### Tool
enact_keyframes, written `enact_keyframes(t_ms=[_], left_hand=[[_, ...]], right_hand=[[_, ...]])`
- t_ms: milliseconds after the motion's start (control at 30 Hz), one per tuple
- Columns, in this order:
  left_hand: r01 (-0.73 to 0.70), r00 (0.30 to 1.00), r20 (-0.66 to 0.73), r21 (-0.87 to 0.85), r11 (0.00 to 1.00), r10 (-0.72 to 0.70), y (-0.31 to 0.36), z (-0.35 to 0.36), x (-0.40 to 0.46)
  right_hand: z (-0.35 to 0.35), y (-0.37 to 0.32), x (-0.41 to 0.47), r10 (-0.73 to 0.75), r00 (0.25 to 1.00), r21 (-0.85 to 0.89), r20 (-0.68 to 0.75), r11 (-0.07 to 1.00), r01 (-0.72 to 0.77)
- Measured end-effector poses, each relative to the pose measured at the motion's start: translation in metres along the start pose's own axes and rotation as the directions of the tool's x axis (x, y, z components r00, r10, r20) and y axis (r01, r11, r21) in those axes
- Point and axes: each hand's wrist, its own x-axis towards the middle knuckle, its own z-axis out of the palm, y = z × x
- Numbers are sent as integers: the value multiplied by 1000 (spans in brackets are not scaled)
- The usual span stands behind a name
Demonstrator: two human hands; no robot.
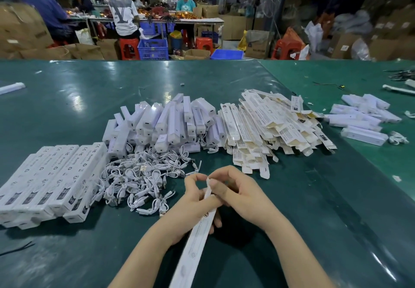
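A long, narrow white printed carton (pixel 195 249) runs from the bottom centre up between both hands. My left hand (pixel 193 200) grips it from the left, with the fingertips pinching at its far end. From the right, my right hand (pixel 238 189) curls over the same end, thumb pressed on the top flap. The hands hide the carton's far end. Beyond them lie a tangle of short white cables (pixel 143 175), a heap of white bar-shaped devices (pixel 166 123) and a heap of flat unfolded cartons (pixel 269 128).
Several closed white boxes (pixel 51 180) lie side by side at the left on the green table (pixel 314 209). More white devices (pixel 361 117) sit at the far right. People work at other tables among blue crates and red stools in the background.
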Motion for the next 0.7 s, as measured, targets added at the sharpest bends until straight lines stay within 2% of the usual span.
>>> enact_keyframes(t_ms=[100,167,267,333,400,467,567,700], left_hand=[[-32,987,-159,-61,998,21,-1,-2,6],[-61,966,-256,-88,994,37,-2,-5,9],[-80,955,-294,-118,990,42,-3,-8,11],[-78,955,-293,-120,990,40,-2,-9,11],[-67,962,-271,-120,990,32,-1,-10,9],[-48,981,-194,-110,993,26,1,-8,7],[-34,999,-45,-62,997,31,2,-2,3],[-31,999,-23,-114,993,29,3,2,3]], right_hand=[[-4,1,1,-10,986,-32,-165,999,4],[-3,1,1,-8,988,-27,-152,1000,4],[5,3,2,-12,996,-53,-86,999,8],[10,3,4,0,998,-46,-63,999,-3],[13,0,5,49,995,56,-88,997,-44],[12,-3,6,131,982,201,-138,974,-102],[11,-4,5,212,969,304,-124,938,-166],[12,-6,5,198,971,430,-136,894,-122]])
